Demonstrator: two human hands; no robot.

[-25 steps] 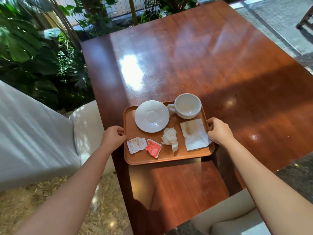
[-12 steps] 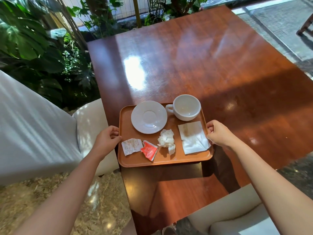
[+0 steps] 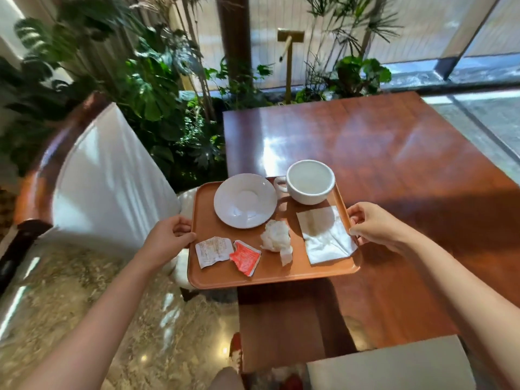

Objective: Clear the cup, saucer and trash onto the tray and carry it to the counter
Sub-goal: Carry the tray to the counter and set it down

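We count one cup (image 3: pixel 310 181), one saucer (image 3: pixel 245 204) and four scraps on the tray (image 3: pixel 270 274) (packet print seems illegibly blurred); left hand (image 3: pixel 166 238) and right hand (image 3: pixel 372 224) clasp its edges above the table (image 3: pixel 408 170).

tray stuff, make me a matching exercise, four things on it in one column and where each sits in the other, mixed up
Things:
1. cup
2. saucer
3. red wrapper
4. flat napkin

Places on the tray:
A. far left part
B. by the right hand
C. far right corner
D. near edge, next to the white wrapper

Pairs: 1-C, 2-A, 3-D, 4-B
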